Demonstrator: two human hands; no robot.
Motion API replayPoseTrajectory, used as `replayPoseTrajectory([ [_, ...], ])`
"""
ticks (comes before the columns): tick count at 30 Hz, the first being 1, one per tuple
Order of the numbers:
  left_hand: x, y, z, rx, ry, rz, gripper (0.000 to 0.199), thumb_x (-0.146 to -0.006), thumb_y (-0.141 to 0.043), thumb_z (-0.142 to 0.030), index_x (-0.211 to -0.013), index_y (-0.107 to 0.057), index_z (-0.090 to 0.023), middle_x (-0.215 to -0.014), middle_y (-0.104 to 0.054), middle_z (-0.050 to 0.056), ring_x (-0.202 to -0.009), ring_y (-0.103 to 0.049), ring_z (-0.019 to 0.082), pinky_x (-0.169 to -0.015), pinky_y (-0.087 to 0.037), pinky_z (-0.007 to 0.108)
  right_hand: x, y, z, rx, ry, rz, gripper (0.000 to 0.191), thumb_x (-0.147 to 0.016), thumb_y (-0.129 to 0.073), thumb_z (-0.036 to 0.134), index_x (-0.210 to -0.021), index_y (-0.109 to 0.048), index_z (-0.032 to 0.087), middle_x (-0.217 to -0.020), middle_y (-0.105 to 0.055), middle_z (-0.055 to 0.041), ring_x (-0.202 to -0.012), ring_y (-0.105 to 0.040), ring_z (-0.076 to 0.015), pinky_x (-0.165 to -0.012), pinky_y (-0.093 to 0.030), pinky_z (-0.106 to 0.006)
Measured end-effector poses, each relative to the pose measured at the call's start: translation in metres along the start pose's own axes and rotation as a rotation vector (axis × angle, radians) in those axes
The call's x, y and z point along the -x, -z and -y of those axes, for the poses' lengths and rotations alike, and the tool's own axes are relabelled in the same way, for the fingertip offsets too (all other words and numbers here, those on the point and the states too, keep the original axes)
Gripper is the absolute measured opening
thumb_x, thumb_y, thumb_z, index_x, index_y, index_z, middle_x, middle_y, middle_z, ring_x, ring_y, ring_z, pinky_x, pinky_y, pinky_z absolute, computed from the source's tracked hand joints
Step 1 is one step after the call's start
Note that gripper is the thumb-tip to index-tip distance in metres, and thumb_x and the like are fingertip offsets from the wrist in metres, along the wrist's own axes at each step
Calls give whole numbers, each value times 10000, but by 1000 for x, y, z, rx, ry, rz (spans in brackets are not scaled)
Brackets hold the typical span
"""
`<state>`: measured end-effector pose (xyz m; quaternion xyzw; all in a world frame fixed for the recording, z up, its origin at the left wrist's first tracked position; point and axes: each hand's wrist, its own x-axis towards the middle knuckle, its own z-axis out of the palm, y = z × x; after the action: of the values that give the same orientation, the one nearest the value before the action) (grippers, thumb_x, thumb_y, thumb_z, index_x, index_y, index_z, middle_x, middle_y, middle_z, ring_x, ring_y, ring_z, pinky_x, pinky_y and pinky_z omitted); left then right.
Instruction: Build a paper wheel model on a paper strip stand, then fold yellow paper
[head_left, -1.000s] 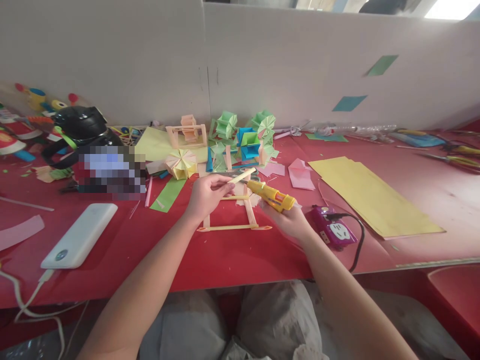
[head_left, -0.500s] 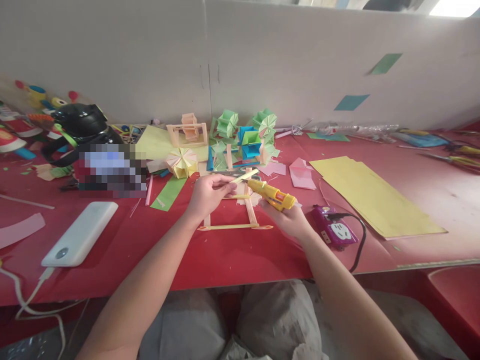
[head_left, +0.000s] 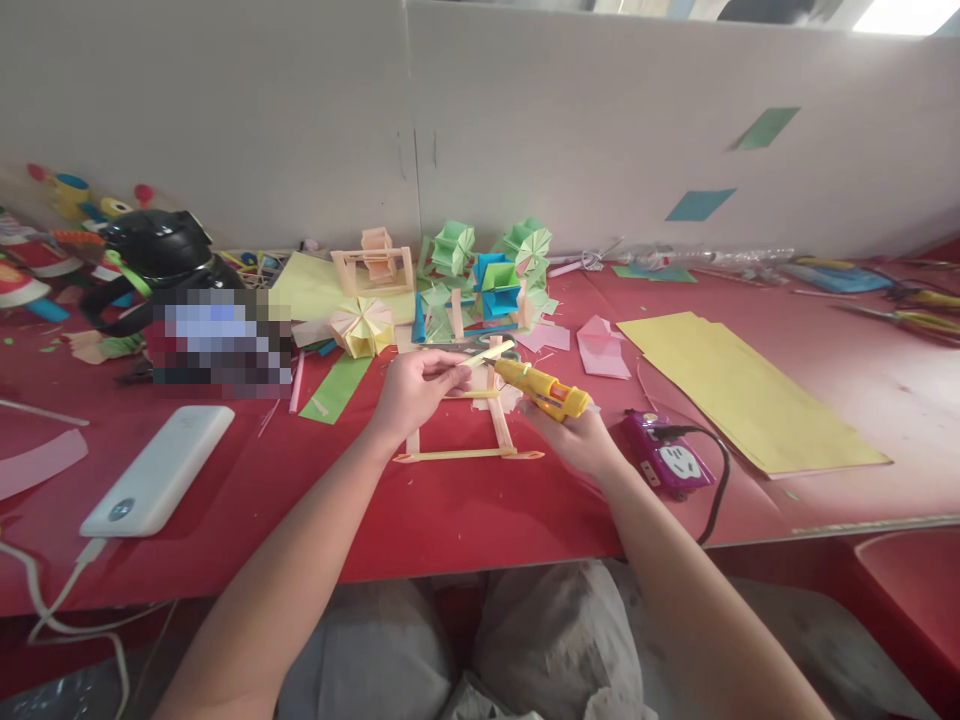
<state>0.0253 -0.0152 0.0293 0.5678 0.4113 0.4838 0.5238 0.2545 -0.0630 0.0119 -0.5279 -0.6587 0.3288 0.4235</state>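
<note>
My left hand (head_left: 421, 388) pinches a thin pale-yellow paper strip (head_left: 491, 353), tilted up to the right. In my right hand (head_left: 574, 440) is a yellow hot glue gun (head_left: 544, 388), its nozzle pointing left and close to the strip; whether it touches I cannot tell. Below both hands a frame of rolled paper sticks (head_left: 457, 455) lies on the red tabletop, partly hidden by my left hand. A pair of scissors (head_left: 510, 347) lies behind the strip, mostly covered.
Folded paper wheels (head_left: 363, 325) and a blue-green one (head_left: 499, 287) stand at the back. Yellow paper sheets (head_left: 750, 400) and a purple power socket (head_left: 667, 455) lie to the right. A white power bank (head_left: 157, 470) with a cable and a black jug (head_left: 157, 250) are on the left.
Both hands, the paper strip and the glue gun hold nearly the same positions. The whole view has shifted very slightly.
</note>
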Motion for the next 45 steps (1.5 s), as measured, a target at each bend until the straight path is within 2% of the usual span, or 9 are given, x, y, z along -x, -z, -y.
replayPoseTrajectory([
  [14, 1, 4, -7, -41, -49, -21, 340, -752, -819, -429, -921, -763, -139, -797, -777, 73, -730, -758, 203, -730, -653, 321, -4, 12, -3, 55, -14, -92, 308, -825, -642, 483, -754, -594, 187, -653, -546, -8, -600, -495, -150, -541, -416, -278],
  [20, 4, 16, -20, -51, -109, -66, 347, -779, -801, -447, -952, -769, -148, -820, -780, 78, -718, -750, 189, -711, -645, 300, -11, 42, -12, 350, -265, -247, 397, -774, -647, 579, -751, -610, 184, -595, -526, -14, -550, -470, -170, -523, -381, -311],
  [24, 5, 21, -26, -76, -162, -74, 326, -782, -805, -427, -948, -770, -149, -826, -781, 76, -689, -740, 174, -690, -631, 279, -22, 54, -23, 587, -405, -373, 361, -744, -676, 531, -789, -633, 175, -667, -601, -63, -635, -552, -228, -601, -425, -345],
  [32, 5, 21, -26, -80, -152, 2, 334, -770, -814, -413, -967, -777, -146, -777, -761, 65, -645, -706, 153, -618, -607, 258, -28, 55, -37, 696, -433, -297, 418, -769, -648, 514, -978, -679, 153, -843, -707, -130, -779, -639, -281, -695, -487, -377],
  [35, 5, 22, -25, -116, -174, 0, 311, -777, -807, -409, -953, -784, -154, -732, -735, 51, -601, -670, 134, -557, -568, 235, -24, 60, -45, 557, -333, -349, 667, -667, -747, 530, -1197, -623, 145, -1051, -705, -151, -905, -662, -302, -769, -534, -423],
  [38, 5, 25, -24, -174, -205, -11, 299, -794, -792, -414, -966, -793, -170, -692, -696, 32, -531, -603, 106, -487, -499, 217, -18, 61, -40, 394, -50, -494, 836, -646, -786, 493, -1373, -515, 181, -1303, -606, -175, -1138, -618, -321, -909, -539, -484],
  [40, 4, 28, -24, -218, -253, -26, 286, -806, -780, -419, -970, -800, -186, -706, -683, 29, -516, -563, 94, -470, -460, 218, -15, 57, -25, 299, 172, -630, 598, -771, -719, 445, -1307, -577, 222, -1323, -594, -147, -1201, -592, -298, -962, -528, -483],
  [42, 3, 30, -25, -266, -319, -48, 262, -817, -771, -417, -962, -807, -202, -754, -686, 36, -542, -547, 90, -491, -444, 223, -16, 49, -2, 125, 269, -689, 305, -894, -620, 411, -1137, -667, 233, -1156, -670, -106, -1049, -661, -242, -912, -557, -440],
  [45, 2, 33, -24, -324, -395, -71, 232, -826, -767, -407, -952, -815, -219, -806, -694, 46, -616, -553, 101, -540, -437, 228, -28, 34, 30, -100, 197, -249, 317, -938, -593, 472, -1128, -698, 241, -959, -727, -70, -855, -702, -198, -768, -592, -370],
])
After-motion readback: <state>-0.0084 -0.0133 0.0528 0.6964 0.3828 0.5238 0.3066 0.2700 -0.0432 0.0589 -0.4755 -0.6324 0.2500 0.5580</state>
